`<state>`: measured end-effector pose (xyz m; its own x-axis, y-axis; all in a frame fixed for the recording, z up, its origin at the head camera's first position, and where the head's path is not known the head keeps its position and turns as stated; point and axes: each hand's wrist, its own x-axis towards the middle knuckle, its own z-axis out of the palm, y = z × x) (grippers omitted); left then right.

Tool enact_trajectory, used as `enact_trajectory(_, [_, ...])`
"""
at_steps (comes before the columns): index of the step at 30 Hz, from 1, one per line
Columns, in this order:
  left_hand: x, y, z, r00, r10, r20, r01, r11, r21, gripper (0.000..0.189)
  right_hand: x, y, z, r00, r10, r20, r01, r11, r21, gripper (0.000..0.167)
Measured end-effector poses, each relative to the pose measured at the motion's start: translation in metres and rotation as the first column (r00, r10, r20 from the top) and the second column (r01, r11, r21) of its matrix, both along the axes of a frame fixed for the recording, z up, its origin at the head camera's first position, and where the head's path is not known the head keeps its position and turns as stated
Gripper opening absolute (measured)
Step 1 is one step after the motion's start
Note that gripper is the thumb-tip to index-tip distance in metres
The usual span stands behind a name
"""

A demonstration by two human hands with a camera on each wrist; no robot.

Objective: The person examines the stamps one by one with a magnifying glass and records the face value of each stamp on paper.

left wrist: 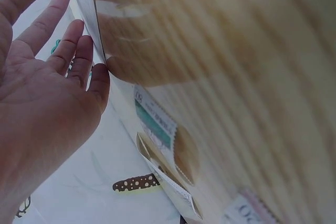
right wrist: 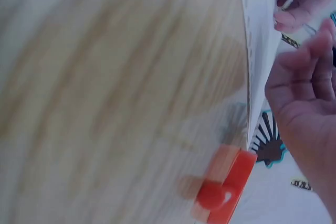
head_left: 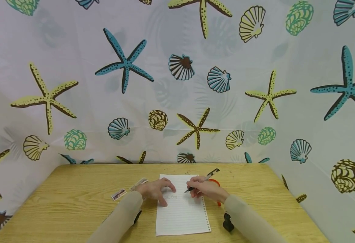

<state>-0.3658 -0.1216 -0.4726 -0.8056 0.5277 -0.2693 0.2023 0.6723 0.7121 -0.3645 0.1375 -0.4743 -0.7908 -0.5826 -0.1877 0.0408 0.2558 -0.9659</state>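
A sheet of lined white paper (head_left: 182, 219) with punched holes down its right edge lies on the wooden table. Faint handwriting (head_left: 170, 197) shows on it between the hands. My left hand (head_left: 156, 189) rests on the sheet's left part, thumb and fingers spread. In my right hand (head_left: 206, 189), over the right half of the page, a pen (head_left: 213, 173) with a dark grip and cap end is pinched, its tip pointing down-left at the paper. The right wrist view shows the curled right fingers (right wrist: 304, 72); the pen is mostly out of that view.
Left of the paper lie a small postage stamp (head_left: 118, 194) and other stamp-like papers (head_left: 138, 184), one of them curled up in the left wrist view. An orange plastic object (right wrist: 231, 187) sits beside the sheet's right edge. A shell-patterned cloth (head_left: 195, 101) hangs behind the table.
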Motion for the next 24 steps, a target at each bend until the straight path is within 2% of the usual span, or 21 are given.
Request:
enact_trajectory(3, [0.000,0.000,0.000,1.000,-0.004,-0.008,0.004,1.000,0.000,0.050,0.000,-0.006,-0.003,0.998,-0.020,-0.058,0.022,0.999,0.044,0.018])
enact_trajectory(7, [0.000,0.001,-0.001,1.000,-0.003,-0.013,0.003,1.000,-0.002,0.049,-0.002,-0.010,-0.007,0.997,-0.021,-0.069,0.026,0.997,0.066,0.008])
enact_trajectory(13, [0.001,0.001,-0.001,1.000,-0.012,-0.024,0.012,1.000,-0.012,0.049,-0.006,-0.012,-0.010,0.994,-0.038,-0.107,0.050,0.993,0.104,0.009])
enact_trajectory(20, [0.001,0.000,0.000,0.999,-0.009,-0.031,0.009,1.000,-0.021,0.050,-0.009,-0.011,-0.014,0.989,-0.087,-0.118,0.100,0.989,0.111,0.011])
enact_trajectory(24, [0.001,0.000,0.000,1.000,-0.008,-0.027,0.008,1.000,-0.019,0.049,-0.009,-0.012,-0.014,0.988,-0.087,-0.130,0.102,0.988,0.114,0.011])
